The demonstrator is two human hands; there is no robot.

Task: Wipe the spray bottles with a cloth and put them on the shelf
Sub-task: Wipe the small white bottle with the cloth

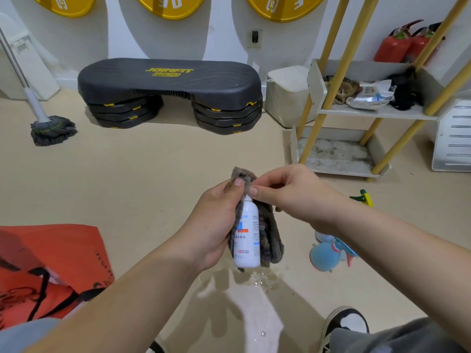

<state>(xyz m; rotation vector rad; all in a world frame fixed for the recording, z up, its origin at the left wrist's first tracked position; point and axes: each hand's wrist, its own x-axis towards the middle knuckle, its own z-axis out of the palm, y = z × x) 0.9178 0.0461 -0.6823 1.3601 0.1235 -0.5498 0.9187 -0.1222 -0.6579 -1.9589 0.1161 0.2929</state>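
A white spray bottle [247, 235] with a printed label hangs upright in mid-air, wrapped on its sides and top in a grey-brown cloth [270, 242]. My left hand [214, 222] grips the bottle and cloth from the left, thumb pressed near the cap. My right hand [288, 192] pinches the cloth at the bottle's top. A blue spray bottle [328, 254] lies on the floor to the right, partly behind my right forearm. A green-and-yellow spray head [363, 197] shows beyond it. The yellow-posted shelf [377, 113] stands at the upper right.
A black step platform [170, 80] sits against the far wall, a mop [52, 129] to its left. A red bag [51, 268] lies at the left. Water drops wet the floor [257, 280] under the bottle. Fire extinguishers [400, 44] and a white box [286, 93] stand by the shelf.
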